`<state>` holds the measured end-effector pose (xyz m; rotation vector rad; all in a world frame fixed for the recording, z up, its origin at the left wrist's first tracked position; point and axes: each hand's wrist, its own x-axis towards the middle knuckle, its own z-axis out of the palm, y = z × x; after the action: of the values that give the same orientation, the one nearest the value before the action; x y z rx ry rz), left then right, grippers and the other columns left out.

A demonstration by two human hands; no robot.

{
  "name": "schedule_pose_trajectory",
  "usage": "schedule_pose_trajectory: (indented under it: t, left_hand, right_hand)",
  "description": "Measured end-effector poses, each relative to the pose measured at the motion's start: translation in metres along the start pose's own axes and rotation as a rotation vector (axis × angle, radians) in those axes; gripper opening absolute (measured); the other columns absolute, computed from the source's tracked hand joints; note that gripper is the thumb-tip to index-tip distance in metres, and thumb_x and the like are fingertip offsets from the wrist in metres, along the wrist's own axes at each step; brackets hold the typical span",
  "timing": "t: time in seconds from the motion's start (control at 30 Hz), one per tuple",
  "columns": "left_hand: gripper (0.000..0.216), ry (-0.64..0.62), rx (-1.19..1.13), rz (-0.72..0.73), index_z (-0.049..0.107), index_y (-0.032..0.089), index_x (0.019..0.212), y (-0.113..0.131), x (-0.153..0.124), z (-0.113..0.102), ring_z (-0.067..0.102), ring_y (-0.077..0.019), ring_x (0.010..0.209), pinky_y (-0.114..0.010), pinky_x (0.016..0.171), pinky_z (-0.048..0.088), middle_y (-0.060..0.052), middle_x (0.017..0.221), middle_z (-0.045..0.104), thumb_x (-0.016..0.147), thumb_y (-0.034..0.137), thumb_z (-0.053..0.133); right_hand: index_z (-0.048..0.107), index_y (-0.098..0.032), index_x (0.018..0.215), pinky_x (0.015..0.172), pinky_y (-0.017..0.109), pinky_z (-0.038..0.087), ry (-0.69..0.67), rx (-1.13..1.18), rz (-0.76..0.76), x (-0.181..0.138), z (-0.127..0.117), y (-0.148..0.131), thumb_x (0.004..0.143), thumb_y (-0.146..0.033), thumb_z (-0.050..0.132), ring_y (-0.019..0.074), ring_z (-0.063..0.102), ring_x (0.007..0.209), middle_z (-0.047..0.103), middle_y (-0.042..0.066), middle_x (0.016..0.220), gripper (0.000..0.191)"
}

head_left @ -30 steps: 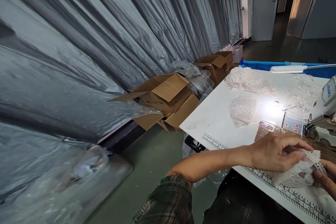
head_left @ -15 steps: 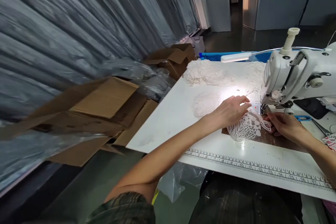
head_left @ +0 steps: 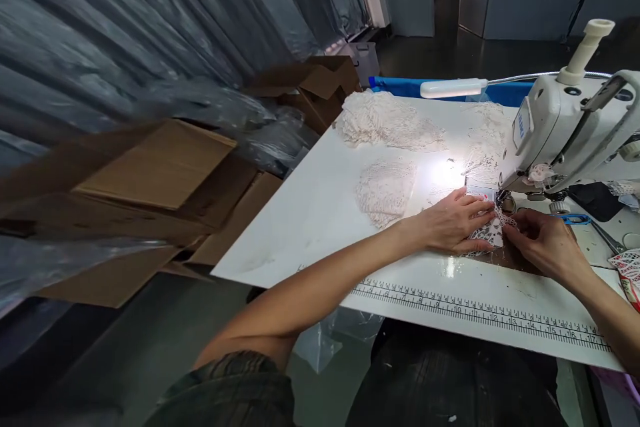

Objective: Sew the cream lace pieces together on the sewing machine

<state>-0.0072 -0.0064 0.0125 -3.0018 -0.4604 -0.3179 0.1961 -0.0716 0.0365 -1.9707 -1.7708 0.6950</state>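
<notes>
White lace piece [head_left: 493, 235] is laid on the counter [head_left: 290, 240], its far edge at the needle area of the JUKI sewing machine [head_left: 543, 127]. A second ago it was held up in both hands, nearer the counter edge and clear of the machine; half a second ago it had been brought to the presser foot, with most of its netting exposed. Now much of it is covered by the left hand [head_left: 457, 221], which has been laid flatter; that grip is loosely spread, palm down, with the lace pressed under the fingers and not clasped. By the right hand [head_left: 545, 240], just in front of the machine head, the lace's scalloped edge is pinched between thumb and fingertips, much as half a second ago.

Left of the machine, a small lace stack [head_left: 386, 192] and, farther back, a larger lace heap [head_left: 383, 120] are set. More lace [head_left: 485, 133] is gathered just left of the machine head. Behind that, a white lamp [head_left: 453, 88] is held on a flexible stem.
</notes>
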Motion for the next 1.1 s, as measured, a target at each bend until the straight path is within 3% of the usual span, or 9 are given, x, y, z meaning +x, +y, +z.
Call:
schedule_pose_trajectory:
  t: [0.13, 0.23, 0.3, 0.4, 0.47, 0.6, 0.7, 0.83, 1.1]
  left_hand:
    - [0.037, 0.182, -0.05, -0.105, 0.059, 0.012, 0.115, 0.006, -0.001, 0.002, 0.059, -0.0236, 0.111, -0.043, 0.096, 0.046, -0.015, 0.122, 0.063, 0.104, 0.036, 0.034]
    - [0.028, 0.218, -0.069, -0.073, 0.061, 0.014, 0.112, 0.012, 0.002, 0.002, 0.059, -0.0199, 0.108, -0.037, 0.094, 0.047, -0.012, 0.117, 0.066, 0.102, 0.022, 0.036]
    - [0.026, 0.201, -0.073, -0.031, 0.062, 0.012, 0.108, 0.014, 0.003, 0.004, 0.061, -0.0186, 0.103, -0.035, 0.093, 0.048, -0.011, 0.111, 0.068, 0.102, 0.019, 0.037]
    - [0.028, 0.193, -0.092, -0.017, 0.064, 0.011, 0.099, 0.013, 0.002, 0.009, 0.062, -0.0157, 0.092, -0.031, 0.085, 0.05, -0.009, 0.103, 0.069, 0.103, 0.02, 0.038]
    - [0.028, 0.24, -0.098, -0.017, 0.065, 0.012, 0.095, 0.011, 0.0, 0.013, 0.062, -0.0141, 0.093, -0.03, 0.085, 0.051, -0.008, 0.103, 0.069, 0.103, 0.02, 0.04]
    - [0.026, 0.363, -0.094, -0.007, 0.066, 0.013, 0.087, 0.011, -0.003, 0.016, 0.063, -0.0119, 0.09, -0.03, 0.089, 0.051, -0.006, 0.102, 0.07, 0.101, 0.016, 0.044]
    - [0.023, 0.405, -0.095, -0.029, 0.065, 0.013, 0.084, 0.012, -0.003, 0.015, 0.061, -0.0119, 0.085, -0.031, 0.089, 0.052, -0.006, 0.1, 0.069, 0.099, 0.016, 0.048]
    - [0.02, 0.417, -0.083, -0.037, 0.064, 0.014, 0.084, 0.013, -0.001, 0.013, 0.061, -0.0122, 0.084, -0.033, 0.095, 0.052, -0.005, 0.093, 0.067, 0.098, 0.015, 0.049]
    - [0.014, 0.439, -0.135, -0.005, 0.062, 0.016, 0.095, 0.011, -0.001, 0.018, 0.067, -0.0102, 0.089, -0.036, 0.105, 0.047, -0.003, 0.099, 0.071, 0.099, 0.016, 0.048]
  right_hand:
    - [0.071, -0.023, 0.094, 0.058, 0.031, 0.045, 0.101, -0.09, -0.214, -0.011, 0.012, -0.002, 0.084, -0.034, 0.051, 0.0219, 0.066, 0.07, 0.072, 0.004, 0.084, 0.025]
    - [0.072, -0.022, 0.095, 0.053, 0.029, 0.042, 0.134, -0.273, -0.358, -0.016, 0.019, -0.003, 0.087, -0.028, 0.046, 0.0225, 0.066, 0.073, 0.071, 0.008, 0.091, 0.028]
    - [0.072, -0.021, 0.094, 0.05, 0.028, 0.041, 0.086, -0.353, -0.463, -0.014, 0.016, -0.001, 0.088, -0.025, 0.045, 0.0215, 0.065, 0.072, 0.069, 0.01, 0.094, 0.028]
    - [0.072, -0.021, 0.094, 0.058, 0.028, 0.048, -0.058, -0.244, -0.615, -0.002, 0.002, 0.005, 0.09, -0.027, 0.044, 0.0193, 0.066, 0.073, 0.069, 0.009, 0.095, 0.028]
    - [0.072, -0.022, 0.097, 0.06, 0.029, 0.05, -0.096, -0.151, -0.569, 0.008, -0.006, 0.013, 0.092, -0.031, 0.044, 0.0188, 0.066, 0.071, 0.071, 0.006, 0.09, 0.03]
    - [0.072, -0.022, 0.099, 0.058, 0.029, 0.049, 0.042, -0.113, -0.397, 0.019, -0.006, 0.029, 0.09, -0.031, 0.047, 0.0198, 0.066, 0.069, 0.072, 0.005, 0.087, 0.028]
    - [0.071, -0.025, 0.11, 0.058, 0.029, 0.049, 0.078, -0.147, -0.476, 0.015, 0.004, 0.038, 0.093, -0.033, 0.046, 0.0194, 0.065, 0.074, 0.071, 0.006, 0.099, 0.032]
    - [0.069, -0.029, 0.121, 0.053, 0.026, 0.045, 0.099, -0.264, -0.649, 0.01, 0.01, 0.044, 0.096, -0.032, 0.046, 0.0175, 0.062, 0.072, 0.068, 0.008, 0.098, 0.034]
    - [0.07, -0.023, 0.118, 0.057, 0.028, 0.049, 0.152, -0.289, -0.738, 0.011, 0.012, 0.041, 0.097, -0.028, 0.044, 0.0197, 0.063, 0.078, 0.065, 0.012, 0.101, 0.034]
